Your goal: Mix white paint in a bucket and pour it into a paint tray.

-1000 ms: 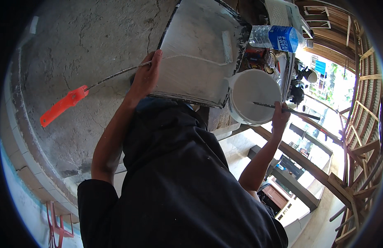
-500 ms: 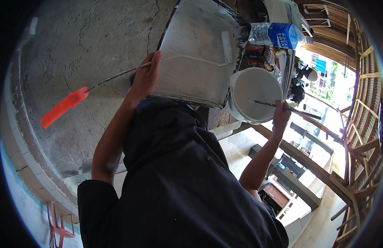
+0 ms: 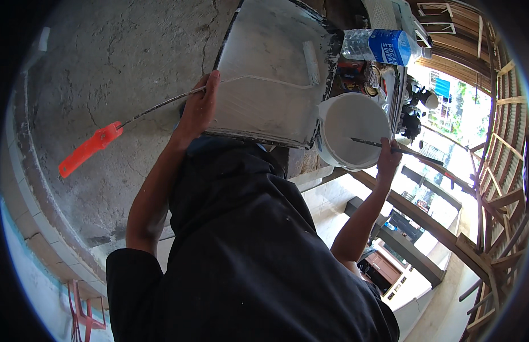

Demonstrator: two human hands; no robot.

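Note:
My left hand (image 3: 200, 108) grips the left edge of a large paint tray (image 3: 264, 117), thumb over the rim. The tray is coated with whitish paint. A paint roller rests across it: its white sleeve (image 3: 311, 64) lies inside, the wire rod passes by my left thumb, and the orange handle (image 3: 91, 149) sticks out to the left. On the right, my right hand (image 3: 388, 161) is closed round a dark, thin stick (image 3: 418, 154), whose end reaches into a white bucket (image 3: 355, 117) beside the tray. Whatever is at the stick's tip cannot be made out.
Beyond the bucket, a clear plastic bottle with a blue label (image 3: 388, 47) lies across the view near several cans (image 3: 370, 85). Rough concrete floor (image 3: 144, 51) spreads on the left. A red plastic chair (image 3: 84, 313) is at the lower left, wooden beams (image 3: 430, 216) at the right.

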